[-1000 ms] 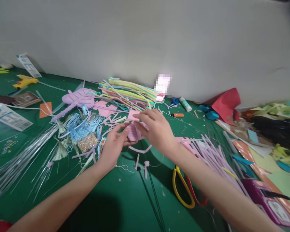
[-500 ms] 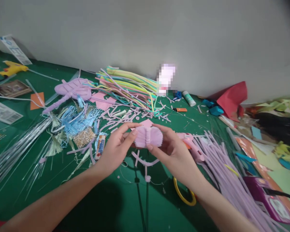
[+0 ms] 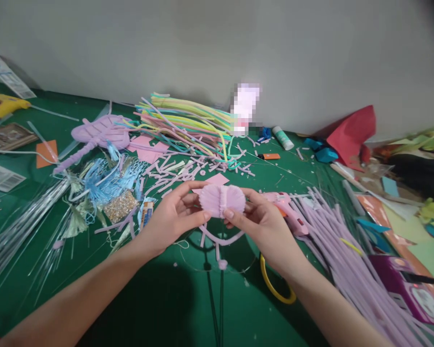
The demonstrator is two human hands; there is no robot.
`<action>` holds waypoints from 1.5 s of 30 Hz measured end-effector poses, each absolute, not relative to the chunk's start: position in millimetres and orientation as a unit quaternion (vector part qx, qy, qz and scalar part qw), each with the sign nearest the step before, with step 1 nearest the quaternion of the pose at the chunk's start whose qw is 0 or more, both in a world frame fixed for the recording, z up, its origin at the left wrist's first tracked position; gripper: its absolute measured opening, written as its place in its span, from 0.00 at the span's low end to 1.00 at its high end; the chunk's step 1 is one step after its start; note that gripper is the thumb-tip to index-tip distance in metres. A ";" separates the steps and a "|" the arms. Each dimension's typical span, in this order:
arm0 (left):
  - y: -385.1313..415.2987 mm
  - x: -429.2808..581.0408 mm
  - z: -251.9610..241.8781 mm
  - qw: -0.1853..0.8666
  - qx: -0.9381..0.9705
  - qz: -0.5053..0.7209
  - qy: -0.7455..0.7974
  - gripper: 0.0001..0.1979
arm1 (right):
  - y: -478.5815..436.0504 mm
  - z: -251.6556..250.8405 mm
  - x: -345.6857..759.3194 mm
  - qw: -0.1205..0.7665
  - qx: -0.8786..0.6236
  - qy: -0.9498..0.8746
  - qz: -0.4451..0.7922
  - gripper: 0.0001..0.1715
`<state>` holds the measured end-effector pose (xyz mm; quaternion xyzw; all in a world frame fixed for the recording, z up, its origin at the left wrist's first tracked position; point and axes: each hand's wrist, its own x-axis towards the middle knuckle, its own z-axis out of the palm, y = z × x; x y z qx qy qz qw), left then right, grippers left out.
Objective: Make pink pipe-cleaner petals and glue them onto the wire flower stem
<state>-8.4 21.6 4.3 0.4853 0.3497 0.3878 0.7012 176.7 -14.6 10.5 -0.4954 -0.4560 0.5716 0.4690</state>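
Note:
Between both hands is a pale purple fan-shaped piece (image 3: 211,201), ribbed, with a thick fuzzy ridge down its middle. My left hand (image 3: 179,207) grips its left edge between thumb and fingers. My right hand (image 3: 262,217) holds the right side, its thumb pressed near the bottom of the ridge. Below the piece, a curved purple pipe cleaner (image 3: 222,241) with short stems shows, partly hidden by the hands. A small purple fuzzy knob (image 3: 222,264) is at its lower end, above two dark cords (image 3: 221,303).
Purple pipe cleaners (image 3: 340,260) and a pink glue gun (image 3: 289,212) lie to the right, near yellow-handled scissors (image 3: 275,284). Coloured pipe cleaners (image 3: 188,120) and cut scraps lie behind. Blue tassels (image 3: 108,178) and a purple leaf-shaped piece (image 3: 101,132) are left. A purple device (image 3: 408,289) sits far right.
My left thumb has slid down from the front of the piece to its lower left edge. The right thumb has shifted slightly, and the view has turned a little to the right.

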 end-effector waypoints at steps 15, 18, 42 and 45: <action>22.5 -3.9 -8.8 0.721 0.427 0.424 0.344 0.20 | -16.9 9.9 175.4 0.462 -0.517 -0.464 0.551 0.13; 22.3 -3.5 -8.4 0.723 0.426 0.404 0.365 0.20 | -17.3 8.2 174.7 0.466 -0.520 -0.461 0.548 0.14; 22.6 -4.4 -9.3 0.734 0.426 0.409 0.335 0.19 | -17.5 8.7 171.8 0.467 -0.513 -0.457 0.557 0.11; 23.1 -4.8 -8.1 0.729 0.445 0.398 0.333 0.17 | -17.9 8.1 172.1 0.466 -0.511 -0.456 0.560 0.12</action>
